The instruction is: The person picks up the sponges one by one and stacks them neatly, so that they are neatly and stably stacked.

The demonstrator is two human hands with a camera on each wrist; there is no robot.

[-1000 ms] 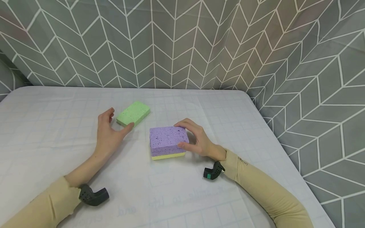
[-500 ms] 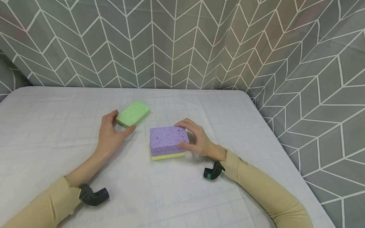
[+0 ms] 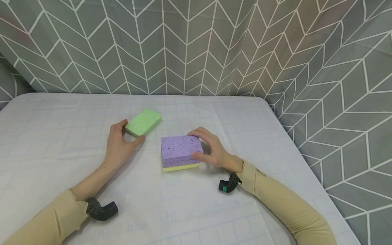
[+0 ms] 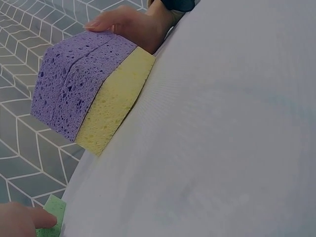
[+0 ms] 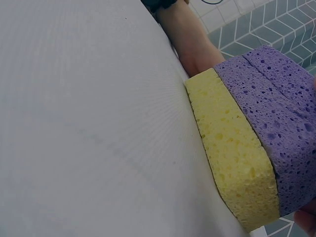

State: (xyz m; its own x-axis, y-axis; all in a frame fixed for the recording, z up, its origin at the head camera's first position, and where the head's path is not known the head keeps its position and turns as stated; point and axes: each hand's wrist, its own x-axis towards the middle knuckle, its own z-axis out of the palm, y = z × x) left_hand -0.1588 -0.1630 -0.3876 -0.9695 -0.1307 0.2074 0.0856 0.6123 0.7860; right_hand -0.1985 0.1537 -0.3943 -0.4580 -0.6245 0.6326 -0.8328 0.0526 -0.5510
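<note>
A green sponge [image 3: 143, 122] lies flat on the table, left of centre and further back. My left hand [image 3: 118, 144] pinches its near left part, with thumb and fingers at opposite edges. In the left wrist view a thumb [image 4: 44, 218] lies against the green sponge [image 4: 58, 210]. Nearer the middle, a purple sponge layer [image 3: 180, 148] sits on a yellow sponge [image 3: 181, 167]. A seam runs through the purple part in both wrist views. My right hand [image 3: 212, 149] holds the purple part at its right end, thumb on the near side and fingertips on the far side.
A white cloth with faint grid lines covers the table [image 3: 196, 211]. Its back edge meets a grey curtain [image 3: 190, 47] with white chevron lines, which also hangs along the right side. Dark wrist cameras [image 3: 102, 210] are worn on both sleeves.
My left hand has moved slightly right, and its thumb and fingers have come up against the green sponge. The right hand and the stacked sponges have stayed put.
</note>
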